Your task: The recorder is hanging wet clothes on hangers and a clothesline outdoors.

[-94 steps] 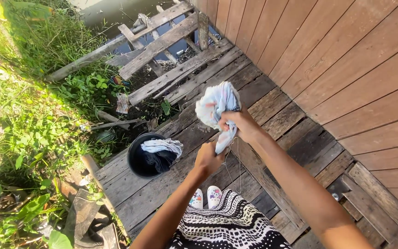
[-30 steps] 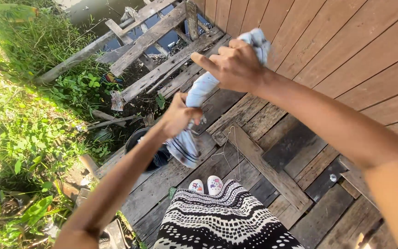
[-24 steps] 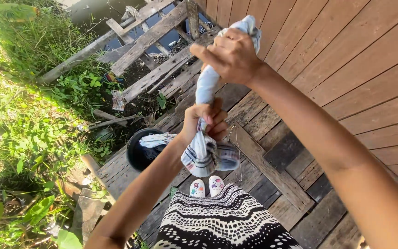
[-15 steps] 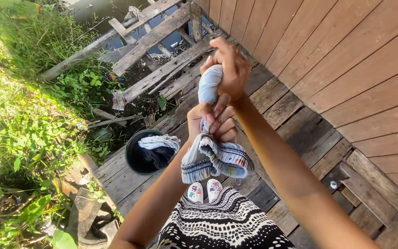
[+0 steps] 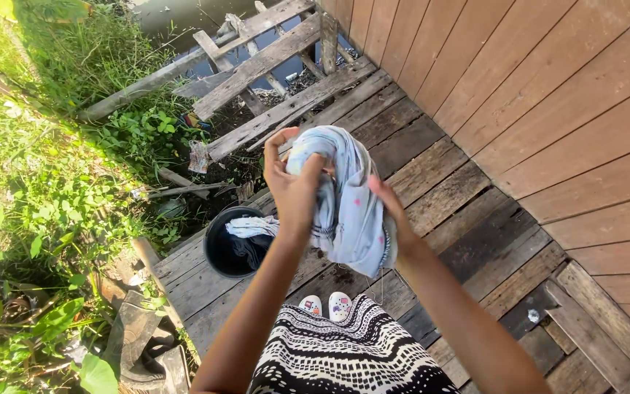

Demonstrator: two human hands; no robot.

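Note:
I hold a pale blue and white cloth (image 5: pixel 348 208) with small pink spots and a striped hem up in front of me with both hands. My left hand (image 5: pixel 293 186) grips its upper left part near the top. Partly hidden behind the hanging cloth, my right hand (image 5: pixel 388 208) holds its right side. Below and to the left stands a black bucket (image 5: pixel 216 248) on the plank deck, with a white cloth (image 5: pixel 253 226) draped over dark laundry inside it.
I stand on a weathered plank deck (image 5: pixel 468 219) beside a brown wooden wall (image 5: pixel 570 95). Broken planks (image 5: pixel 257 66) and dark water lie beyond the deck's far end. Grass and weeds (image 5: pixel 45 190) border the left edge. My patterned skirt (image 5: pixel 344 350) and white shoes show below.
The cloth was twisted into a tight rope between my hands; now it hangs loose and spread. My right hand dropped from above the cloth to its right side, and my left hand rose.

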